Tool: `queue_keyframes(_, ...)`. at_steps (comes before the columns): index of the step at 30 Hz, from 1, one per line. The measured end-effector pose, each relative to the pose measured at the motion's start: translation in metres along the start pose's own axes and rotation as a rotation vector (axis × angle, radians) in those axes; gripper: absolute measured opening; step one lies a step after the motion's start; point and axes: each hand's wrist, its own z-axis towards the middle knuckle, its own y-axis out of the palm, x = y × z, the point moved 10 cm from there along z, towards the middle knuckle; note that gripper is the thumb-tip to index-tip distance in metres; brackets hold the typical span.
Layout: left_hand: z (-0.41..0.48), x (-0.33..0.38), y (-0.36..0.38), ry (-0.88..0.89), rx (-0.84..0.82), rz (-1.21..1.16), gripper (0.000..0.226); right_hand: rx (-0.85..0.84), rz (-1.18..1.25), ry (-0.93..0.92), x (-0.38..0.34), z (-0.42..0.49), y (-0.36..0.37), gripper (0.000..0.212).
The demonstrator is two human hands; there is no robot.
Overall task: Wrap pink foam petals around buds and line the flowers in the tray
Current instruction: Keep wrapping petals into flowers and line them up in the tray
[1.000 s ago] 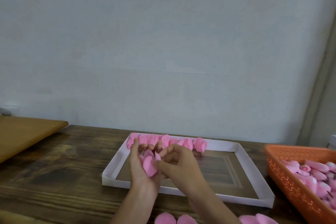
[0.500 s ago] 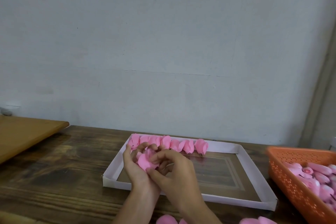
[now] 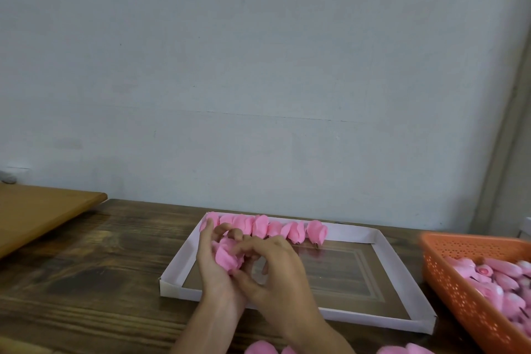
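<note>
Both hands hold one pink foam flower (image 3: 227, 255) above the left part of the white tray (image 3: 382, 250). My left hand (image 3: 214, 264) cups it from the left, fingers curled behind it. My right hand (image 3: 273, 270) pinches its petals from the right with thumb and fingertips. A row of several finished pink flowers (image 3: 287, 229) lies along the tray's far wall. The bud inside the held flower is hidden by petals and fingers.
An orange perforated basket (image 3: 459, 279) with several pink buds (image 3: 505, 284) stands at the right. Loose pink petals (image 3: 260, 348) lie at the near table edge. A light wooden board (image 3: 37, 213) sits at the far left. A grey wall rises behind the dark wooden table (image 3: 94, 273).
The flower has been turned and pressed tighter between both hands, with the right fingers closing over its petals. Both hands stay over the tray's left part.
</note>
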Motion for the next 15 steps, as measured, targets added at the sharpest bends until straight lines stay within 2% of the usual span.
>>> queue_keyframes(7,0.0002,0.0026,0.0022,-0.013,-0.018,-0.027,0.043,0.037,0.180,0.022,0.0023,-0.0015,-0.0005,0.031)
queue_keyframes(15,0.0003,0.0017,0.0006,-0.017,0.032,-0.134,0.057,0.095,0.275,-0.014,0.0040,-0.0018,-0.0034,0.026)
